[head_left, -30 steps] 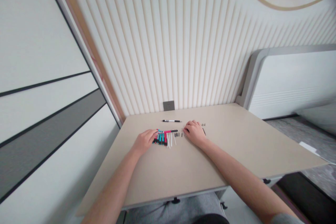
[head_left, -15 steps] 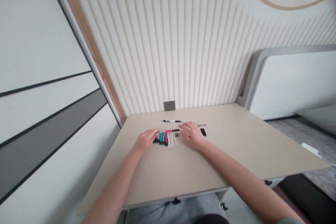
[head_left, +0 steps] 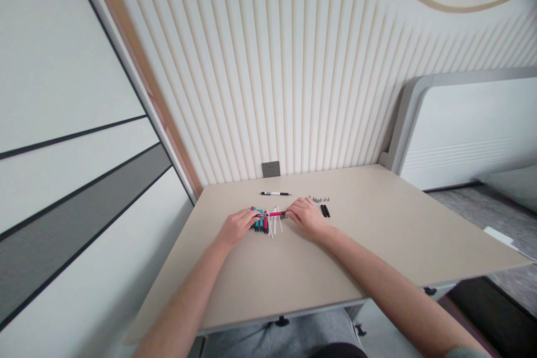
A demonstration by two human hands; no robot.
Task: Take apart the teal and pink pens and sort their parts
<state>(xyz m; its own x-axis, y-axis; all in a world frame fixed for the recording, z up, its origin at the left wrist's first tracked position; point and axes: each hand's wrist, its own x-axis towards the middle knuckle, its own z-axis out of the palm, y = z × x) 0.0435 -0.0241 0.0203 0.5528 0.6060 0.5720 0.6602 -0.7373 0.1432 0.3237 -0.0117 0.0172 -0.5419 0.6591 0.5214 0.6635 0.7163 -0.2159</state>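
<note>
Pink-and-black pen [head_left: 272, 214] is what's being worked on here, lying sideways between the person's two hands, right over a little row of pen barrels [head_left: 259, 221] in teal, red and black. The left hand [head_left: 237, 228] has the pen's left end, and its fingers [head_left: 253, 215] look closed around it. The right hand [head_left: 306, 217] is at the other end, with its fingers [head_left: 291, 212] curled in and pinching the tip, as far as I can tell from this overhead angle. So both hands seem to be gripping the same pen. I can't tell whether it's lifted clear of the row or resting on it.

Right next to that row, a few thin white tubes [head_left: 275, 222] are spread out on the desk [head_left: 377, 235], tilted at slightly different angles. The right hand sits just beside them.

Farther toward the wall, a black-and-white pen [head_left: 274, 193] lies flat by itself. Off to the right, there's a small cluster of tiny grey parts [head_left: 319, 199], too small to make out properly, and just below it a pair of black pen pieces [head_left: 325, 211] lying side by side.

Behind the desk, a grey wall socket [head_left: 271, 169] is set into a ribbed cream wall panel [head_left: 293, 67].
</note>
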